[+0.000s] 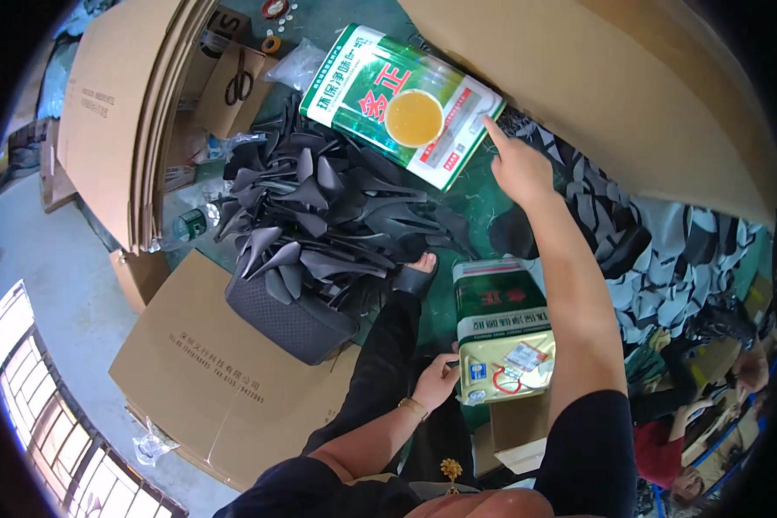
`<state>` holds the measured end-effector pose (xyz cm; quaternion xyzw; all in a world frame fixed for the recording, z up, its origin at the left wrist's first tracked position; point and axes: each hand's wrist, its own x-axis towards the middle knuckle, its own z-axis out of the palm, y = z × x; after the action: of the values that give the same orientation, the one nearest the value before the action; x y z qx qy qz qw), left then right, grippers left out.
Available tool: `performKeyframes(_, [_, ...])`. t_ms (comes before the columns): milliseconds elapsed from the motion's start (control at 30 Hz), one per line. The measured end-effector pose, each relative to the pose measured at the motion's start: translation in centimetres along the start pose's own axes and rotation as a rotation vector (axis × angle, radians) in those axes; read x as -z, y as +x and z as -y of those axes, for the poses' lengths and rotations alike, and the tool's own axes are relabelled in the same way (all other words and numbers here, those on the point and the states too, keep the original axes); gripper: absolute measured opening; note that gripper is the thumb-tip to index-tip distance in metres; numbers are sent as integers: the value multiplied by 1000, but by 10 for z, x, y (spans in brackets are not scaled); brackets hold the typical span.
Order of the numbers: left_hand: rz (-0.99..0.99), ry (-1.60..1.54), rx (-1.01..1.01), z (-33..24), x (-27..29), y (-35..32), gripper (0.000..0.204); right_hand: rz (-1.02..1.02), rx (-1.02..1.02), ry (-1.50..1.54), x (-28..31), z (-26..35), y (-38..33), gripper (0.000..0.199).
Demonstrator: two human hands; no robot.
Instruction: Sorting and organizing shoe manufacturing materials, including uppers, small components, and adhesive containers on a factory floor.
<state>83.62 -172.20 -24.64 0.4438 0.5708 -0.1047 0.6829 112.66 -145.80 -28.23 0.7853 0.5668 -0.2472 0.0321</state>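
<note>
The right hand (524,170) has its index finger extended to the edge of a green-and-white tin (373,95) on the green floor (473,194); amber liquid (414,119) fills a round spot on top. The left hand (439,380), fingers bent, is beside a second tin (502,328). Either's grip I cannot tell. Dark pieces (306,194), cardboard (224,345) and a barred window (56,414) lie beyond.

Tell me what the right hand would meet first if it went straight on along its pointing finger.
The right hand would likely meet the upper green-and-white can; its index fingertip appears at the can's edge, though contact is unclear.
</note>
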Motion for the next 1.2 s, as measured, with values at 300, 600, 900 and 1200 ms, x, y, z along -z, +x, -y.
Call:
performKeyframes(300, [26,-204,140,-35,22,21,28,81,10,-143,-9,32,113,57])
performKeyframes(600, [65,-445,191,-29,20,28,28,120,44,-230,-6,37,116,48])
performKeyframes(900, [28,-483,164,-20,13,26,28,158,-385,2109,-13,13,81,21])
performKeyframes(1200, [84,-326,156,-18,10,21,24,293,-170,2458,-4,-3,25,25])
